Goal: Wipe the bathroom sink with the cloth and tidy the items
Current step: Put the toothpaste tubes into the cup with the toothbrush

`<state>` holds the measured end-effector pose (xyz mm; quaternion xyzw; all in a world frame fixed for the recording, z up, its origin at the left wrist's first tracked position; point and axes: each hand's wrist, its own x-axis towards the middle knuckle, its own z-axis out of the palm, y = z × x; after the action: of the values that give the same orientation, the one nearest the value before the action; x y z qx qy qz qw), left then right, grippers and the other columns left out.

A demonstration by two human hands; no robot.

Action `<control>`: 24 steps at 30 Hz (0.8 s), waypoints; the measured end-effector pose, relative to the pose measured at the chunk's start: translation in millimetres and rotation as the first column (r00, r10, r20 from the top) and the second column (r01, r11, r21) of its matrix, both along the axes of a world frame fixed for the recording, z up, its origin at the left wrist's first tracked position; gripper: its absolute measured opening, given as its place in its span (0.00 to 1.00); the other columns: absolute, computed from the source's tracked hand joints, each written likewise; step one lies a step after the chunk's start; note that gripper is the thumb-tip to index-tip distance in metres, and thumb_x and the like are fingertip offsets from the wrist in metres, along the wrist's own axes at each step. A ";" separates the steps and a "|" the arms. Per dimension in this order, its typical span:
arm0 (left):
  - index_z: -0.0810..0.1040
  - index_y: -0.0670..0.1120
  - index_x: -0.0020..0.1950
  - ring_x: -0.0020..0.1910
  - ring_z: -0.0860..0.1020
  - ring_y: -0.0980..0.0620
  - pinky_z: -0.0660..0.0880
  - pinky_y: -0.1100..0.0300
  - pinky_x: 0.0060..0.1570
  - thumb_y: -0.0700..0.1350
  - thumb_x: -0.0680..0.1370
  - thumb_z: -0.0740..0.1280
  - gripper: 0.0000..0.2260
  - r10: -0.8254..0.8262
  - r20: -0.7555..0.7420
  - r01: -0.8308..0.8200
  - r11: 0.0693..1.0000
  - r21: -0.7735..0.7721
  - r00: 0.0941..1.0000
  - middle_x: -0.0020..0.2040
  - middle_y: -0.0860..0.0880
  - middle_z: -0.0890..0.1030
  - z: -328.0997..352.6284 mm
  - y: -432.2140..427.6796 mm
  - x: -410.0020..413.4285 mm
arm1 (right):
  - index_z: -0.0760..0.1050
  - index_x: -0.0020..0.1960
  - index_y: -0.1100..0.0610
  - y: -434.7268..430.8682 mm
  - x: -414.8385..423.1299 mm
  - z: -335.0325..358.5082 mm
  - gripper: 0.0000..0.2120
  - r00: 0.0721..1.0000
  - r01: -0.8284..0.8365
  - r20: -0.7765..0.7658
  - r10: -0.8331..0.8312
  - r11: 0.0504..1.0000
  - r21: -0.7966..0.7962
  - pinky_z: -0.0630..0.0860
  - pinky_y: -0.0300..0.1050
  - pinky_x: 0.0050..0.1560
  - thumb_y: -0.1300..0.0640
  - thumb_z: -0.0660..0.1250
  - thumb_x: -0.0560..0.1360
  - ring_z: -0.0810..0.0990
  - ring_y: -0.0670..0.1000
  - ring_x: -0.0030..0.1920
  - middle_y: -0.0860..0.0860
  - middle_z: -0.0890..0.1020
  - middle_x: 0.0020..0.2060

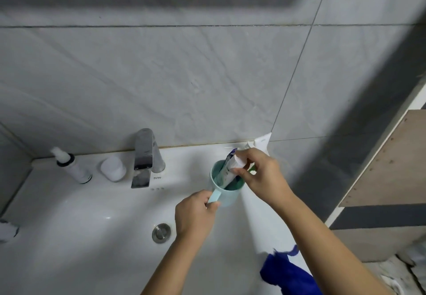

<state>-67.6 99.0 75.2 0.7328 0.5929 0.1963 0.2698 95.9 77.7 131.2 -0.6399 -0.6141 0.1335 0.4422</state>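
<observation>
Teal mug [227,194], toothpaste tube [228,168] inside, by the sink [69,225] back rim
Left hand [196,214] grips its handle; right hand [261,176] pinches the tube; blue cloth [288,274] drapes the right edge.

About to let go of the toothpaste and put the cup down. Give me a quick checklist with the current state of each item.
1. Left hand grips the cup by its handle: ok.
2. Lower end of the toothpaste tube is inside the cup: ok.
3. Right hand pinches the tube's top end: ok.
4. Tube rests on the cup's bottom, safe to release: cannot tell.
5. Cup stands on the sink and is not just held above it: cannot tell.
6. Blue cloth lies on the sink's right edge, ready for wiping: ok.
</observation>
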 end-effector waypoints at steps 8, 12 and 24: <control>0.79 0.48 0.43 0.41 0.76 0.49 0.64 0.59 0.37 0.49 0.74 0.67 0.06 0.084 -0.007 -0.084 0.996 0.010 0.996 0.38 0.51 0.81 -11.8 20.3 3.7 | 0.77 0.56 0.60 6.3 16.4 -15.3 0.14 0.986 0.014 0.167 -0.024 0.998 0.062 0.70 0.31 0.48 0.60 0.68 0.70 0.74 0.45 0.47 0.52 0.76 0.49; 0.80 0.49 0.43 0.40 0.76 0.48 0.63 0.59 0.35 0.49 0.74 0.67 0.05 0.114 0.019 -0.115 0.993 0.018 0.993 0.37 0.51 0.81 -16.7 40.7 10.8 | 0.77 0.57 0.59 1.3 33.2 -25.4 0.14 0.978 0.165 0.119 -0.172 0.984 0.062 0.65 0.26 0.51 0.60 0.68 0.71 0.74 0.45 0.52 0.52 0.77 0.51; 0.80 0.47 0.46 0.39 0.75 0.49 0.63 0.61 0.35 0.46 0.75 0.67 0.04 0.179 0.132 -0.170 0.982 -0.080 0.975 0.38 0.51 0.81 -36.9 96.1 71.7 | 0.78 0.55 0.60 -3.0 76.9 -67.8 0.16 0.879 0.414 0.295 -0.375 0.907 -0.080 0.71 0.47 0.51 0.62 0.72 0.68 0.77 0.59 0.54 0.57 0.80 0.54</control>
<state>4.1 195.1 38.2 0.6528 0.6413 0.2493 0.3170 172.9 74.7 63.4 -0.7933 -0.5148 -0.0062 0.3251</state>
